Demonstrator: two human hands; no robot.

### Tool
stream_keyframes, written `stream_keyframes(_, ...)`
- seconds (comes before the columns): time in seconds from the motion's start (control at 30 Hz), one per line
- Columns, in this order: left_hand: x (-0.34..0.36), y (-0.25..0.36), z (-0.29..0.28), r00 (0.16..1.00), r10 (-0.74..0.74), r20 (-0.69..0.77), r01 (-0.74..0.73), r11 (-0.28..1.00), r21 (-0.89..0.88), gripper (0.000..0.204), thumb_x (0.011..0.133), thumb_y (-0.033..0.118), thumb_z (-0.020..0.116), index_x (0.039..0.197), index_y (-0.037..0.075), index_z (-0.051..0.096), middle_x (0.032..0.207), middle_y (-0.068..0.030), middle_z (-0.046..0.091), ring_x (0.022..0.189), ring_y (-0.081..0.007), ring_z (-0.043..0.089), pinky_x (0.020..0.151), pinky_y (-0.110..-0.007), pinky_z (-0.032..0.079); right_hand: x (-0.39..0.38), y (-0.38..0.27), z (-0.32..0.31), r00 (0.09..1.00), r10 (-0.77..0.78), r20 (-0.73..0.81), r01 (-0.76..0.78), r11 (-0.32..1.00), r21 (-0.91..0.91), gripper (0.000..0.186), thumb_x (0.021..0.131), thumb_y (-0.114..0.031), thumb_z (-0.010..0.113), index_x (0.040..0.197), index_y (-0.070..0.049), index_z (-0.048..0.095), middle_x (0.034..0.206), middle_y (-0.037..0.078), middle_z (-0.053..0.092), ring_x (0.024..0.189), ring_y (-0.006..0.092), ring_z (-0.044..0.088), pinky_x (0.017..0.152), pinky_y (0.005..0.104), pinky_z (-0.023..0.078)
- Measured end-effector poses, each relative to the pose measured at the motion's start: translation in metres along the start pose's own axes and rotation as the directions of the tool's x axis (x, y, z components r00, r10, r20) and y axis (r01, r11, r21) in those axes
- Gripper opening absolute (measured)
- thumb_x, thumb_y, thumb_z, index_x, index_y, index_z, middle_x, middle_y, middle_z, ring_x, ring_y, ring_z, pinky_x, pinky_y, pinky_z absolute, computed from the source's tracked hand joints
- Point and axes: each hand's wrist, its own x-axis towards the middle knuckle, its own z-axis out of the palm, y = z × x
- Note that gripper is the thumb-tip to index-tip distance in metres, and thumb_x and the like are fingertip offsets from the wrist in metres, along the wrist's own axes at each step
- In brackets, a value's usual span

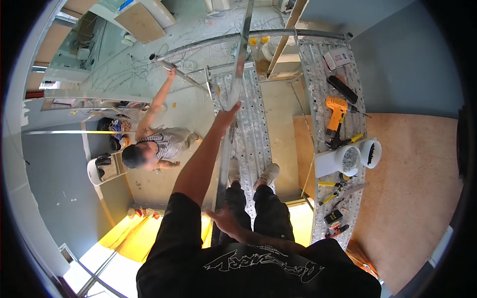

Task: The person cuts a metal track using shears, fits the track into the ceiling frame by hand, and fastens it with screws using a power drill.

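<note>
My left hand [227, 113] grips a long metal bar [235, 82] that runs lengthwise through the middle of the head view. Lower down, my right hand [226, 222] is closed on the same bar, its fingers partly hidden. My feet in light shoes [268, 175] stand on a perforated metal plank [248, 134] just right of the bar. At the far end, the bar crosses a curved-looking horizontal pipe [194, 43]. On the left, a co-worker [164, 144] below me reaches up with one hand [171, 70] onto a short pipe end [164, 63].
A second plank [310, 74] on the right holds an orange drill [337, 111], yellow-handled tools [328, 198] and white buckets of fasteners [348, 161]. A wooden board [407, 198] lies beside it. Cables [139, 69] cover the far floor. A white chair [95, 174] stands left.
</note>
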Motion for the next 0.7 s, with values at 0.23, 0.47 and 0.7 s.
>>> stream_keyframes(0.23, -0.057, 0.047, -0.009, 0.999, 0.014, 0.029, -0.010, 0.991, -0.135, 0.126, 0.078, 0.078, 0.065, 0.157, -0.004, 0.008, 0.132, -0.0335, 0.054, 0.116, -0.0377, 0.061, 0.095, -0.045, 0.050, 0.029, 0.029, -0.024, 0.962, -0.149, -0.227, 0.102, 0.973, -0.207, 0.057, 0.088, -0.023, 0.071, 0.132, 0.003, 0.045, 0.115, 0.019, 0.065, 0.105, 0.0272, 0.065, 0.093, 0.0386, 0.050)
stream_keyframes(0.47, -0.169, -0.060, -0.100, 0.958, 0.162, -0.237, -0.172, 0.985, -0.019, 0.089, 0.096, 0.052, 0.062, 0.157, 0.002, 0.020, 0.152, -0.0251, 0.038, 0.140, -0.0299, 0.040, 0.112, -0.039, 0.034, 0.053, -0.012, -0.053, 0.971, 0.018, -0.240, -0.007, 0.999, 0.044, 0.054, 0.088, -0.024, 0.071, 0.128, 0.005, 0.048, 0.107, 0.015, 0.065, 0.095, 0.0242, 0.064, 0.085, 0.0366, 0.051)
stream_keyframes(0.7, -0.353, -0.258, -0.198, 0.937, -0.196, -0.290, 0.161, 0.977, -0.140, 0.067, 0.095, 0.062, 0.056, 0.138, 0.010, 0.051, 0.117, -0.0052, 0.056, 0.103, -0.0194, 0.057, 0.089, -0.035, 0.047, 0.107, -0.101, -0.044, 0.860, -0.284, -0.425, 0.205, 0.953, -0.221, 0.069, 0.087, -0.031, 0.073, 0.133, 0.009, 0.040, 0.124, 0.028, 0.061, 0.112, 0.0367, 0.063, 0.097, 0.0415, 0.048)
